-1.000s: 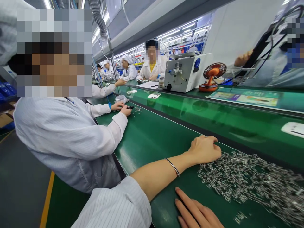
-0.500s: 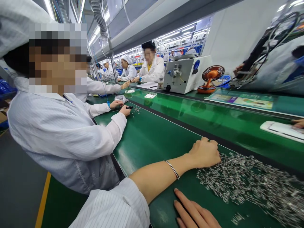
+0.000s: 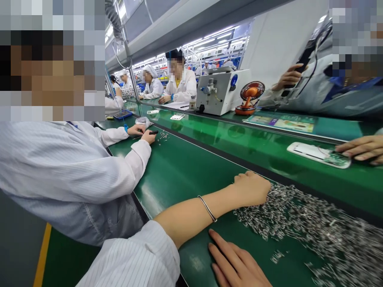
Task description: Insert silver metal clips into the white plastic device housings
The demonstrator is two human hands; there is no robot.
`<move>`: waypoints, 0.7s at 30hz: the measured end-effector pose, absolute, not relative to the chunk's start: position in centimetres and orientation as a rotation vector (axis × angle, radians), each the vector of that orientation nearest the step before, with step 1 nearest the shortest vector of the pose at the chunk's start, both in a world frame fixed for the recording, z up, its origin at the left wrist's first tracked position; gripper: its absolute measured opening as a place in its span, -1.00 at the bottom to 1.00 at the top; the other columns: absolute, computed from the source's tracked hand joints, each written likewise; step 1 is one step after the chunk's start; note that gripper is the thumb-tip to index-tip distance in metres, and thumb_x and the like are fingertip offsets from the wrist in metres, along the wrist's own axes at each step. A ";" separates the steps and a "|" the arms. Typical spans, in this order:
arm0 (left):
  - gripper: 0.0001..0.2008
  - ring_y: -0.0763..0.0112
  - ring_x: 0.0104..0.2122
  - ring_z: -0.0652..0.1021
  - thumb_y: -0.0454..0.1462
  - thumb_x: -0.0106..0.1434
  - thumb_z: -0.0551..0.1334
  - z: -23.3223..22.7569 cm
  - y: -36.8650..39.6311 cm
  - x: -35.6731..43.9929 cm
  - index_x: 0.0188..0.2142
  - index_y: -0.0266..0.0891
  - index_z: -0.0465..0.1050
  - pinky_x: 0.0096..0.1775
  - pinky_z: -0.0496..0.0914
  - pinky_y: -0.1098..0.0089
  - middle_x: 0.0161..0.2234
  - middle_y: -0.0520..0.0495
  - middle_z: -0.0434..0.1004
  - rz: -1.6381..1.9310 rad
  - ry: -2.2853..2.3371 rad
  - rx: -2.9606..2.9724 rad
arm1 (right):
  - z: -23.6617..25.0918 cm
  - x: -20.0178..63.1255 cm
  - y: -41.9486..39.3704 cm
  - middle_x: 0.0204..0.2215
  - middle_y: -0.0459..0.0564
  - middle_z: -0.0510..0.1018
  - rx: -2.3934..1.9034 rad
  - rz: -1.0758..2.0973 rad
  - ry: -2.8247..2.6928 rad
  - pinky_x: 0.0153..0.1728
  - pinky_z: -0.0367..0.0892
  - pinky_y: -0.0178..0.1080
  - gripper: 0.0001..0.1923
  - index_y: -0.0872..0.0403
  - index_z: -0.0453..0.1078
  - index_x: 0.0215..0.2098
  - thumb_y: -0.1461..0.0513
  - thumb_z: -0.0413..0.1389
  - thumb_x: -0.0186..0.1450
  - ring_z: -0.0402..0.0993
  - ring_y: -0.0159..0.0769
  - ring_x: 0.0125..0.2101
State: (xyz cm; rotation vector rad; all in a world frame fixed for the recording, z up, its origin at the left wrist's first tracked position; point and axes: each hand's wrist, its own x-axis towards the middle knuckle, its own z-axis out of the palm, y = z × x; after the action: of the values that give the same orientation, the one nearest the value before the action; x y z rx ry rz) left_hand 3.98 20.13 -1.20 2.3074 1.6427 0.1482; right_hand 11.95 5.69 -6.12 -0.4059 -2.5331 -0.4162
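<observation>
my left hand (image 3: pixel 253 188) is curled into a loose fist, knuckles up, resting on the green mat (image 3: pixel 185 171) at the near-left edge of the pile of small metal parts (image 3: pixel 302 223); the fingertips are buried in the pile's fringe, so i cannot tell whether they pinch anything. a thin bracelet (image 3: pixel 207 208) circles that wrist. my right hand (image 3: pixel 236 265) lies flat and open, palm down, fingers spread, on the mat near its front edge, holding nothing; it sits just short of the pile, with a few stray parts (image 3: pixel 277 256) to its right. the pile itself spreads from my left fist toward the right edge of the mat, filling its near-right part. beyond the mat's far edge runs a glossy green belt (image 3: pixel 239 143), and on it, toward the right, a white panel (image 3: pixel 317 153) is touched by another person's hand (image 3: pixel 362 148). further along my side of the mat, to the left, a co-worker in a white coat (image 3: pixel 68 175) has both hands at a smaller scatter of parts (image 3: pixel 163 136). across the belt stand a white machine (image 3: pixel 220 91) and an orange fan (image 3: pixel 249 97).
</observation>
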 end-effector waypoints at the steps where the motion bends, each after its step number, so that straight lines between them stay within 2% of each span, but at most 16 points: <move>1: -0.69 -0.03 -0.15 0.45 -0.44 0.05 0.14 -0.9 20.3 3.8 -0.16 -0.48 0.38 -0.22 0.37 0.18 -0.13 -0.45 0.35 0.131 1.636 2.295 | -6.1 12.0 5.7 -0.12 0.18 0.50 -0.408 -0.407 -2.529 -0.40 0.42 -0.32 -0.58 0.16 0.51 -0.24 0.27 -0.21 0.35 0.51 -0.23 -0.33; 5: -0.82 0.14 -0.29 0.51 -0.46 0.03 0.14 0.0 21.7 2.2 -0.34 -0.41 0.45 -0.32 0.39 0.31 -0.31 -0.32 0.46 0.174 1.597 2.245 | -6.1 12.1 5.5 -0.08 0.20 0.47 -0.415 -0.299 -2.516 -0.37 0.39 -0.31 -0.60 0.18 0.48 -0.20 0.26 -0.20 0.35 0.48 -0.22 -0.28; 8: -0.82 0.18 -0.27 0.50 -0.48 0.03 0.09 0.9 22.9 0.6 -0.39 -0.42 0.44 -0.29 0.38 0.34 -0.34 -0.31 0.49 0.328 1.648 2.185 | -5.9 12.0 5.2 -0.06 0.18 0.46 -0.473 -0.164 -2.517 -0.35 0.38 -0.29 -0.61 0.17 0.46 -0.19 0.28 -0.21 0.35 0.45 -0.23 -0.25; 12: -0.82 0.35 -0.36 0.50 -0.44 0.09 0.05 2.0 23.8 -0.7 -0.44 -0.35 0.43 -0.28 0.36 0.40 -0.46 -0.13 0.49 0.570 1.663 2.047 | -5.3 11.8 4.7 -0.05 0.18 0.45 -0.562 -0.056 -2.532 -0.30 0.39 -0.20 -0.64 0.19 0.43 -0.18 0.32 -0.20 0.33 0.41 -0.19 -0.24; 17: -0.86 0.38 -0.40 0.46 -0.26 0.08 0.18 2.7 23.8 -1.3 -0.53 -0.29 0.38 -0.30 0.35 0.40 -0.51 -0.06 0.46 0.814 1.650 1.881 | -4.9 11.8 4.5 -0.05 0.17 0.43 -0.637 0.000 -2.588 -0.26 0.38 -0.14 -0.71 0.20 0.39 -0.14 0.31 -0.12 0.30 0.36 -0.15 -0.22; 21: -0.89 0.44 -0.45 0.43 -0.34 0.07 0.12 2.5 24.0 -1.4 -0.55 -0.27 0.35 -0.38 0.32 0.45 -0.54 -0.03 0.45 0.895 1.584 1.793 | -4.8 11.8 4.4 -0.05 0.17 0.42 -0.642 0.039 -2.598 -0.24 0.37 -0.16 -0.74 0.20 0.37 -0.15 0.31 -0.11 0.30 0.33 -0.17 -0.22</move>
State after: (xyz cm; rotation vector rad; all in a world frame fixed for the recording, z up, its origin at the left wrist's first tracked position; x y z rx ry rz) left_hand -1.45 24.02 2.45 1.7932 1.5845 0.8951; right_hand 11.80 4.42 -4.79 -0.6418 -2.5983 0.0390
